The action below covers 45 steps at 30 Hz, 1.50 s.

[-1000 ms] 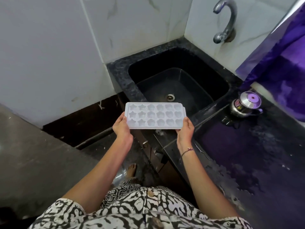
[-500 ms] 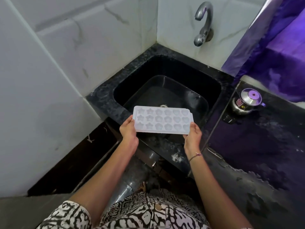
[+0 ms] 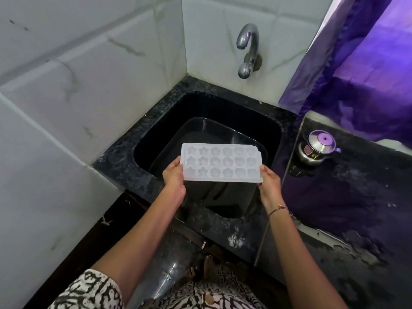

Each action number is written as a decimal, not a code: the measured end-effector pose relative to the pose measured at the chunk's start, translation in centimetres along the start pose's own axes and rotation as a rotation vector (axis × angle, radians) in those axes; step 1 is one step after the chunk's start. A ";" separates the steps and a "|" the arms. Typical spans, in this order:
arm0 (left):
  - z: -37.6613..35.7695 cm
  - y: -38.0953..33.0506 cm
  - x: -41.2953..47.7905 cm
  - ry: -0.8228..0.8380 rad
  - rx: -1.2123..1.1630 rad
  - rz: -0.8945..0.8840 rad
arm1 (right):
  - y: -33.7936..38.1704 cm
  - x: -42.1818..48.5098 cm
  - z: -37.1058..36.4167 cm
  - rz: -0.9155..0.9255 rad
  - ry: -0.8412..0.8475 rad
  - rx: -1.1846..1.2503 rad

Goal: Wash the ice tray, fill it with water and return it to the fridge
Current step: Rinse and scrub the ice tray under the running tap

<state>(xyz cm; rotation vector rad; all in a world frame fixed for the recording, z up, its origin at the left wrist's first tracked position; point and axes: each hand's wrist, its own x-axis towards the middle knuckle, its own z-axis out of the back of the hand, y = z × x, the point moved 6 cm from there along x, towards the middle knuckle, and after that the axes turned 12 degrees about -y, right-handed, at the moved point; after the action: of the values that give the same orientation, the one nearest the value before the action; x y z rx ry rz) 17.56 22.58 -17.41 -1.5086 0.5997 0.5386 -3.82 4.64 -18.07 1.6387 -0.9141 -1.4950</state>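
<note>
text: none legible | steel pot (image 3: pixel 317 145) | its red label (image 3: pixel 307 149) too small to read

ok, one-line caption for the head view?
White ice tray gripped by left hand and right hand above the black sink, tap beyond.

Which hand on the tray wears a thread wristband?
The right hand, at the right end of the ice tray; the left hand has a bare wrist.

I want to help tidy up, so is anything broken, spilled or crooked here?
Nothing looks spilled or broken. The left hand and right hand hold the ice tray fairly level over the sink. The only odd thing is the whitish scuffed patches on the dark counter near its front edge, which look like wear.
</note>
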 end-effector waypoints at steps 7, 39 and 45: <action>-3.7 -2.6 0.3 0.084 0.174 -0.063 | 2.4 3.3 -0.6 -0.010 0.019 -0.073; -14.4 -16.1 6.4 0.266 0.882 -1.407 | 8.5 7.2 -7.8 0.966 0.024 -0.728; -14.7 -15.8 9.1 0.333 0.855 -1.314 | 9.0 8.0 -8.7 0.903 0.071 -0.651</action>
<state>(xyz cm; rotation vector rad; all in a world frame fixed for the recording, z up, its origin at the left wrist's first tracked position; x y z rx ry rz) 34.39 7.53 -11.25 -0.8604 -0.0403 -0.9005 5.13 -6.28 -13.55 0.6418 -0.8312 -0.9246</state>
